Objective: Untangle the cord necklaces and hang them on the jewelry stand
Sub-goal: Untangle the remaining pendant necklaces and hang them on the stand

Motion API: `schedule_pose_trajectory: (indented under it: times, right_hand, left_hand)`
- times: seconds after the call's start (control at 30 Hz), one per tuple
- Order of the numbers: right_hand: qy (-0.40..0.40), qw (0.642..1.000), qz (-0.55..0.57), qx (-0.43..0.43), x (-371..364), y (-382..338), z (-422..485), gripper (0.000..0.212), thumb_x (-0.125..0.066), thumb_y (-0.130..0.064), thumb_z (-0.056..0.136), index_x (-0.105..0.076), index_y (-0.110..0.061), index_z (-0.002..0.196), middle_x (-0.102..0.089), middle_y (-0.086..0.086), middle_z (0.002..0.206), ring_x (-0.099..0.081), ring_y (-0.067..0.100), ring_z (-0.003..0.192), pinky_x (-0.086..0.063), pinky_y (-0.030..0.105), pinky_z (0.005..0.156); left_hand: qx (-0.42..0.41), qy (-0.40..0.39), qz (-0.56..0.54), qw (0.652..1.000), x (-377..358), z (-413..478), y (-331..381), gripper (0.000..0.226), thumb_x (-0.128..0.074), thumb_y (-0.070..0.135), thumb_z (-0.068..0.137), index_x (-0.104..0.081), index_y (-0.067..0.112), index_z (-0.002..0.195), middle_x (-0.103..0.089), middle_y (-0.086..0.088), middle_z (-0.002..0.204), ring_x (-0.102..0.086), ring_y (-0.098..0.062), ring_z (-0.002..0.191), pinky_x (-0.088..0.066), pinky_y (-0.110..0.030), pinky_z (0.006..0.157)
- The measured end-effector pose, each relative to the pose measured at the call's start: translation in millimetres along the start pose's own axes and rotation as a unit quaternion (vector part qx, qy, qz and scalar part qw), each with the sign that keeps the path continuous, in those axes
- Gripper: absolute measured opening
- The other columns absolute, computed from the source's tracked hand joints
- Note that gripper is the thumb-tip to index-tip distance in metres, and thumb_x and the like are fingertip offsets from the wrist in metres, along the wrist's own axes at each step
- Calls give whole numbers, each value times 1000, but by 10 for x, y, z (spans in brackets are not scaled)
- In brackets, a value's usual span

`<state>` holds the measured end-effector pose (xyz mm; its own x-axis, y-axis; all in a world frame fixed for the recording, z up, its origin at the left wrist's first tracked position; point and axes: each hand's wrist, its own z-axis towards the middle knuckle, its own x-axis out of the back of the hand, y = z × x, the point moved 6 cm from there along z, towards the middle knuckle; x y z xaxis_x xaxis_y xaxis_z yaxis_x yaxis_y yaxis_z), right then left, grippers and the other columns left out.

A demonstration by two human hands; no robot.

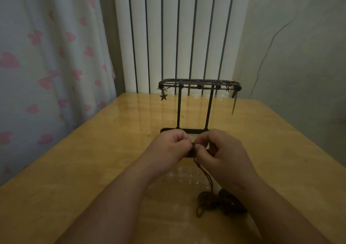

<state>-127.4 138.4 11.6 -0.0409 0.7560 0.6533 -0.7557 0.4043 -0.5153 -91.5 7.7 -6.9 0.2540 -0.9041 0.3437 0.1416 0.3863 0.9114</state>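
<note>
A black jewelry stand (194,110) stands on the wooden table (93,168), with cord necklaces draped along its top bar and a star pendant (163,96) dangling at its left end. In front of the stand's base, my left hand (168,148) and my right hand (219,152) meet, both pinching a dark brown cord (203,170) between fingertips. The cord runs down from my fingers to a tangled heap of cord (213,203) lying on the table beside my right forearm.
A white radiator (179,37) rises behind the table. A curtain with pink hearts (46,56) hangs at the left. A thin wire (269,47) runs down the right wall. A tiny bead (148,135) lies on the table left of the stand.
</note>
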Motion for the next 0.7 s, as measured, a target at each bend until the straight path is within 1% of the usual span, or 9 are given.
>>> schedule_pose_trajectory:
  times: [0.03,0.07,0.17,0.3,0.4,0.47,0.53,0.6,0.7]
  right_hand:
    - [-2,1000,-3,-8,0,10,4,3,-57,-31,85,-58,-34,85,-52,-17,74,-48,-4,70,-34,13,55]
    - [0,1000,0,-14,-2,20,8,4,-54,-33,85,-58,-33,85,-52,-16,74,-49,-3,71,-34,14,54]
    - [8,999,36,-26,-22,24,11,9,-47,-36,83,-56,-33,81,-54,-12,73,-51,2,71,-38,17,52]
    - [3,995,88,-35,-45,29,-7,7,-52,-30,85,-56,-33,80,-56,-11,70,-52,5,65,-43,17,52]
    - [12,996,79,-28,-12,41,-14,6,-56,-31,81,-57,-34,86,-54,-12,73,-49,3,64,-40,14,53]
    - [8,997,73,-23,-11,26,-16,10,-62,-29,82,-57,-36,88,-52,-15,76,-49,-2,67,-40,10,56]
    - [-9,999,42,-23,-36,15,-17,14,-66,-27,83,-57,-37,88,-53,-17,79,-50,-6,71,-39,9,57]
    - [-13,999,12,-32,-42,41,-8,9,-65,-28,85,-60,-35,89,-54,-17,79,-50,-3,71,-37,12,57]
    - [-4,998,19,-57,-34,92,0,6,-61,-29,87,-59,-34,86,-55,-13,76,-50,5,66,-36,16,58]
  left_hand:
    - [2,2,0,1000,2,1,-2,29,-54,17,91,-59,29,65,-50,14,55,-44,-9,58,-38,-29,59]
    - [5,5,-2,1000,4,4,-8,29,-54,17,91,-59,29,65,-50,14,55,-44,-10,58,-38,-29,59]
    - [21,-1,-17,1000,-8,9,-33,27,-53,18,91,-59,26,66,-49,11,56,-44,-13,59,-38,-31,59]
    - [35,5,-32,999,11,22,-70,26,-53,20,88,-59,25,62,-48,7,57,-43,-15,58,-36,-32,58]
    - [39,19,-15,999,26,28,-76,18,-55,29,79,-59,24,63,-48,6,56,-42,-15,58,-36,-32,57]
    - [39,16,5,999,17,34,-86,20,-56,26,85,-59,23,65,-48,8,56,-43,-14,58,-36,-32,57]
    - [38,9,14,999,8,30,-86,20,-56,25,85,-58,23,65,-48,9,56,-43,-13,58,-37,-33,57]
    - [40,8,15,999,10,22,-68,18,-55,27,83,-58,22,66,-48,8,56,-44,-14,58,-38,-33,58]
    - [47,21,15,999,30,21,-67,23,-54,18,89,-58,19,66,-49,4,58,-44,-18,60,-37,-34,60]
